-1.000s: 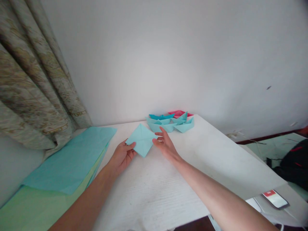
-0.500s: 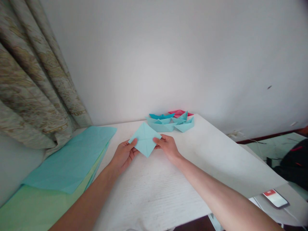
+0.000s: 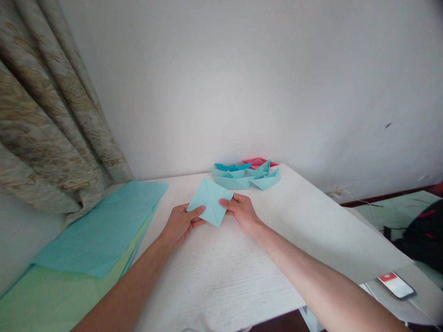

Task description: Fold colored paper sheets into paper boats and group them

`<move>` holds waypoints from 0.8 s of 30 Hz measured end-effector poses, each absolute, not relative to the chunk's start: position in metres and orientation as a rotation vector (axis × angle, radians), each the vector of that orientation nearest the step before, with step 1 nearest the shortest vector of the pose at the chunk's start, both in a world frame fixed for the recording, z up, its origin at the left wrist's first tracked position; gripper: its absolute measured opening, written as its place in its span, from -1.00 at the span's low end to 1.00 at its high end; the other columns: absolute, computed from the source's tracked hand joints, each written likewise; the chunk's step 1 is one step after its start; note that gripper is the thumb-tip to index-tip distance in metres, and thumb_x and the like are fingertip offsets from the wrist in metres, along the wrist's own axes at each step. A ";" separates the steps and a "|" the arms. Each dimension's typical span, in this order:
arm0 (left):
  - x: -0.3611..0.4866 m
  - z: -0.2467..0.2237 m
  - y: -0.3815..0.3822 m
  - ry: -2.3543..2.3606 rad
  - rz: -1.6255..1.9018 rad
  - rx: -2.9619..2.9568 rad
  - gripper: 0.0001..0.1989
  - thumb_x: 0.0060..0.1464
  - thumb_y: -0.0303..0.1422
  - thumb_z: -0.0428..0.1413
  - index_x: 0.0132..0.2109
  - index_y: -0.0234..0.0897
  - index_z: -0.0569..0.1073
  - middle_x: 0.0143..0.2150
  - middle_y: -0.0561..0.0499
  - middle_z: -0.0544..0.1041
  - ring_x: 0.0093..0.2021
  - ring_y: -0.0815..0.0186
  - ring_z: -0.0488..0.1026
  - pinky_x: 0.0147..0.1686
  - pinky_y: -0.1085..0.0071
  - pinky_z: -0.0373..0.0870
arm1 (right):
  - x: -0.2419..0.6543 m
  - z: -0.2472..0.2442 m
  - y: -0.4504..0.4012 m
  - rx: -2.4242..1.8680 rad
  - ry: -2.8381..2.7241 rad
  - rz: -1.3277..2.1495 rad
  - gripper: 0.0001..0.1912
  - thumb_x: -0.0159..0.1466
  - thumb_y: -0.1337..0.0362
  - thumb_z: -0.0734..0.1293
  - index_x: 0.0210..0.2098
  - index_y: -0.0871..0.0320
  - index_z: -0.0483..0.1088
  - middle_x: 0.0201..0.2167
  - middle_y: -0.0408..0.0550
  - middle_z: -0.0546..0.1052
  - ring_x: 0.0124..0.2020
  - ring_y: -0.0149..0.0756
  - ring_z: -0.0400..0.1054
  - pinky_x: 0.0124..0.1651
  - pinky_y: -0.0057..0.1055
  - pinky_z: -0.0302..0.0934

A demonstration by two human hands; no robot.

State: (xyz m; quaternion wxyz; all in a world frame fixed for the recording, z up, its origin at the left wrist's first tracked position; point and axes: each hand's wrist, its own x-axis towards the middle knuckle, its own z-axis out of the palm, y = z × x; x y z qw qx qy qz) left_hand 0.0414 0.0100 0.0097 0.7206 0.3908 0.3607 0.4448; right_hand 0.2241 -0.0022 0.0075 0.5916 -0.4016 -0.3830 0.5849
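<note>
Pinching pale-blue folded square [image 3: 209, 198] between left hand [image 3: 179, 222] and right hand [image 3: 244, 212], equally close; pointing creased diagonal toward back edge of table [image 3: 221, 272], skewed slightly left.

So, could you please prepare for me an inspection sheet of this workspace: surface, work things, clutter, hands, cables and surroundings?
Surface: white table, faintly marked.
Work things: light-blue folded paper, diamond-shaped, with visible creases.
Clutter: blue sheet over green sheet at left; pink and blue paper boats grouped at the back; phone-like device at lower right.
Hands: left hand and right hand each grip one side of the folded paper, thumbs on top.
Cables: thin cable beyond the table's right side.
Surroundings: patterned curtain left, pale wall behind, dark red-trimmed object far right.
</note>
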 end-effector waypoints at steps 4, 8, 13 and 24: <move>0.040 0.008 0.007 0.893 0.850 0.963 -0.74 -0.12 -0.45 0.29 -0.21 -0.49 0.56 -0.19 -0.28 0.60 -0.19 0.06 0.56 -0.20 0.30 0.56 | 0.223 0.009 -0.004 -0.991 -0.912 1.360 -0.64 -0.14 0.23 0.53 -0.35 0.23 0.52 -0.37 0.03 0.59 -0.34 -0.14 0.47 -0.21 -0.19 0.35; 0.043 0.011 0.002 0.914 0.782 1.034 -0.71 -0.15 -0.41 0.31 -0.22 -0.46 0.58 -0.17 -0.26 0.60 -0.17 0.04 0.55 -0.25 0.28 0.57 | 0.222 0.008 -0.005 -1.032 -0.987 1.346 -0.64 -0.16 0.22 0.54 -0.36 0.23 0.53 -0.39 0.00 0.59 -0.39 -0.19 0.44 -0.26 -0.25 0.32; 0.045 0.011 0.001 0.903 0.806 1.022 -0.72 -0.17 -0.40 0.32 -0.24 -0.45 0.59 -0.23 -0.24 0.62 -0.21 0.05 0.57 -0.30 0.29 0.58 | 0.220 0.007 -0.007 -1.104 -1.075 1.321 -0.70 -0.19 0.21 0.54 -0.47 0.23 0.53 -0.48 -0.07 0.57 -0.48 -0.28 0.38 -0.37 -0.34 0.26; 0.042 0.010 0.002 0.919 0.775 1.055 -0.75 -0.16 -0.41 0.31 -0.26 -0.47 0.60 -0.23 -0.24 0.62 -0.23 0.07 0.57 -0.34 0.35 0.58 | 0.225 0.010 -0.003 -1.094 -0.900 1.259 -0.76 -0.15 0.21 0.53 -0.53 0.21 0.51 -0.52 -0.06 0.55 -0.49 -0.28 0.39 -0.32 -0.29 0.30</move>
